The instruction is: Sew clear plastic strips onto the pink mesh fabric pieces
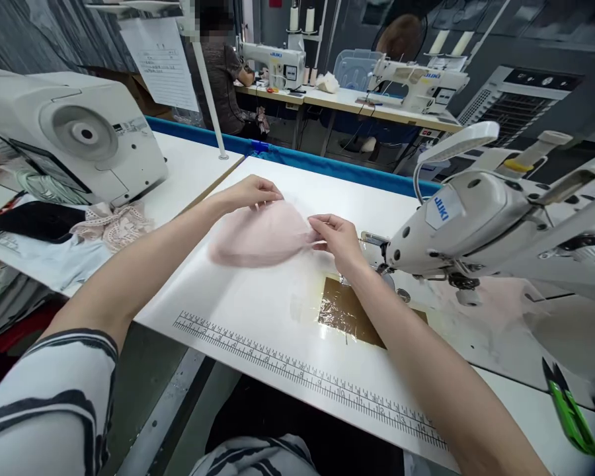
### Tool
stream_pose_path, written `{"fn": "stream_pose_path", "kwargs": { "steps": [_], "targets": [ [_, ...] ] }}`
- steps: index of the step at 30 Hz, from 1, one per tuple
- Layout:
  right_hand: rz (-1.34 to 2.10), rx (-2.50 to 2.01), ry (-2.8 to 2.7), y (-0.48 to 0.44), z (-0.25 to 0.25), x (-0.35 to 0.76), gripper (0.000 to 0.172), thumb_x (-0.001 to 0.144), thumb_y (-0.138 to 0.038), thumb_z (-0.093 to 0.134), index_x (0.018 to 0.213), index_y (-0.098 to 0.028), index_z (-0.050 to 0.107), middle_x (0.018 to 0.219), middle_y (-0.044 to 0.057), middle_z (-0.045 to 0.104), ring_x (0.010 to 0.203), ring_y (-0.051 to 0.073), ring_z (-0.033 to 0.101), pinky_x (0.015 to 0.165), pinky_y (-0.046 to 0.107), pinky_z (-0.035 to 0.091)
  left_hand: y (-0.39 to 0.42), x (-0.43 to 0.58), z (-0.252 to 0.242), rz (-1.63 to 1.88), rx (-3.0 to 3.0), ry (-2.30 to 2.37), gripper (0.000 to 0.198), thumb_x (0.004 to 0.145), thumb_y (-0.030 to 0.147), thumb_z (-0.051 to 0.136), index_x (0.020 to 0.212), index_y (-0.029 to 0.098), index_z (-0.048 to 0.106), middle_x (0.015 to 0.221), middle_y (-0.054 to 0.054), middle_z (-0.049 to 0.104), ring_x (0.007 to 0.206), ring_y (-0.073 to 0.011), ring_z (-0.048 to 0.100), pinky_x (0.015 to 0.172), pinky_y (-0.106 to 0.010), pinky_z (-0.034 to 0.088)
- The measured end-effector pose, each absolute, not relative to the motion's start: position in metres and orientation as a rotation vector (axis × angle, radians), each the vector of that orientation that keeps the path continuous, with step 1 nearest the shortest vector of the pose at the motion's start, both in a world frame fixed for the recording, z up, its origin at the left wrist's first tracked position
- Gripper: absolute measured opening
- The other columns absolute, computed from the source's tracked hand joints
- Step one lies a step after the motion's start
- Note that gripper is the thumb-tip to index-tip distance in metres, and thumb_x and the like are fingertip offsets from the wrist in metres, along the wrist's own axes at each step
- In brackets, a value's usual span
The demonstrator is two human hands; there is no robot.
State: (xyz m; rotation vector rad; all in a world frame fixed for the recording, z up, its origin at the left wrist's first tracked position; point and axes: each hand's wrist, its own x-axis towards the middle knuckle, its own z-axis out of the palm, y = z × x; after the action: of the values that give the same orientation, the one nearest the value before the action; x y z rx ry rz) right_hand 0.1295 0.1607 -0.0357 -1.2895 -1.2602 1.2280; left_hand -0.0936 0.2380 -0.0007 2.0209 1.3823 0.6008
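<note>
A thin pale pink piece of fabric [262, 235], cup-shaped and a little blurred, is held between my hands over the white sewing table [248, 311]. Its far upper edge is pinched by the fingers of my left hand [255, 192]. At the fabric's right end, my right hand [334, 238] grips the edge between thumb and fingers. Just right of that hand stands the needle area of a white JUKI sewing machine [476, 218]. A brown taped patch [344, 311] lies on the table, partly covered by my right forearm.
Green thread snips [570, 410] lie at the right edge. A printed ruler [297, 370] runs along the front edge. Another machine [79, 132], lace [114, 225] and a black item [39, 221] are at left. Beyond the blue trough [317, 162], a person [218, 79] sits sewing.
</note>
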Motion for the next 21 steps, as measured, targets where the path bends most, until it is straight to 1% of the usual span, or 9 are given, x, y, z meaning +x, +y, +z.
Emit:
{"fn": "stream_pose_path", "kwargs": {
  "steps": [2, 4, 9, 13, 16, 18, 20, 21],
  "targets": [
    [1.196, -1.32, -1.272, 0.168, -0.045, 0.129, 0.021, 0.079, -0.036, 0.069, 0.091, -0.021, 0.062, 0.063, -0.003, 0.067, 0.059, 0.014, 0.067, 0.051, 0.023, 0.051, 0.246, -0.09, -0.014, 0.593, 2.066, 1.43, 0.03, 0.083, 0.042, 0.06, 0.093, 0.018, 0.075, 0.069, -0.003, 0.065, 0.059, -0.0124, 0.053, 0.056, -0.025, 0.041],
    [1.167, -1.351, -1.314, 0.172, -0.052, 0.129, 0.021, 0.082, -0.031, 0.064, 0.099, -0.021, 0.06, 0.063, -0.003, 0.066, 0.058, 0.014, 0.067, 0.049, 0.023, 0.05, 0.247, -0.09, -0.024, 0.613, 2.117, 1.485, 0.03, 0.084, 0.042, 0.06, 0.095, 0.019, 0.075, 0.07, -0.002, 0.066, 0.061, -0.0133, 0.052, 0.059, -0.025, 0.039],
    [1.069, -1.43, -1.534, 0.176, -0.057, 0.127, 0.026, 0.087, -0.023, 0.056, 0.112, -0.019, 0.057, 0.062, -0.003, 0.065, 0.052, 0.015, 0.064, 0.048, 0.026, 0.048, 0.233, -0.098, -0.036, 0.647, 2.25, 1.741, 0.032, 0.088, 0.041, 0.056, 0.111, 0.025, 0.071, 0.086, -0.003, 0.07, 0.079, -0.02, 0.059, 0.068, -0.029, 0.037],
    [0.907, -1.48, -1.726, 0.173, -0.053, 0.128, 0.03, 0.089, -0.021, 0.054, 0.119, -0.017, 0.056, 0.063, -0.003, 0.064, 0.054, 0.016, 0.063, 0.056, 0.028, 0.049, 0.215, -0.103, -0.04, 0.593, 2.336, 1.899, 0.038, 0.093, 0.039, 0.048, 0.124, 0.026, 0.064, 0.094, -0.006, 0.072, 0.092, -0.0267, 0.064, 0.074, -0.033, 0.039],
    [0.802, -1.522, -1.832, 0.155, -0.045, 0.139, 0.032, 0.09, -0.021, 0.056, 0.122, -0.019, 0.057, 0.065, -0.003, 0.065, 0.056, 0.015, 0.062, 0.059, 0.028, 0.047, 0.205, -0.107, -0.035, 0.548, 2.416, 1.996, 0.037, 0.093, 0.037, 0.047, 0.124, 0.026, 0.064, 0.112, -0.008, 0.07, 0.104, -0.0303, 0.064, 0.076, -0.035, 0.042],
    [0.759, -1.56, -1.876, 0.131, -0.039, 0.153, 0.032, 0.089, -0.02, 0.058, 0.121, -0.021, 0.059, 0.07, -0.002, 0.067, 0.058, 0.015, 0.062, 0.06, 0.028, 0.046, 0.196, -0.109, -0.026, 0.586, 2.464, 2.092, 0.033, 0.094, 0.036, 0.047, 0.119, 0.028, 0.066, 0.118, -0.005, 0.068, 0.102, -0.0272, 0.065, 0.073, -0.033, 0.044],
    [0.716, -1.588, -1.93, 0.099, -0.035, 0.173, 0.03, 0.089, -0.02, 0.06, 0.118, -0.023, 0.062, 0.076, -0.002, 0.07, 0.063, 0.015, 0.064, 0.061, 0.027, 0.046, 0.184, -0.109, -0.017, 0.695, 2.448, 2.085, 0.033, 0.096, 0.036, 0.043, 0.117, 0.027, 0.066, 0.113, -0.003, 0.07, 0.09, -0.0214, 0.068, 0.071, -0.031, 0.046],
    [0.675, -1.591, -1.989, 0.081, -0.035, 0.184, 0.028, 0.09, -0.02, 0.059, 0.117, -0.023, 0.063, 0.077, -0.001, 0.071, 0.066, 0.016, 0.065, 0.061, 0.027, 0.046, 0.175, -0.108, -0.014, 0.792, 2.449, 2.007, 0.033, 0.096, 0.038, 0.045, 0.117, 0.025, 0.066, 0.111, -0.002, 0.07, 0.085, -0.0181, 0.068, 0.07, -0.028, 0.048]
  ]
}}
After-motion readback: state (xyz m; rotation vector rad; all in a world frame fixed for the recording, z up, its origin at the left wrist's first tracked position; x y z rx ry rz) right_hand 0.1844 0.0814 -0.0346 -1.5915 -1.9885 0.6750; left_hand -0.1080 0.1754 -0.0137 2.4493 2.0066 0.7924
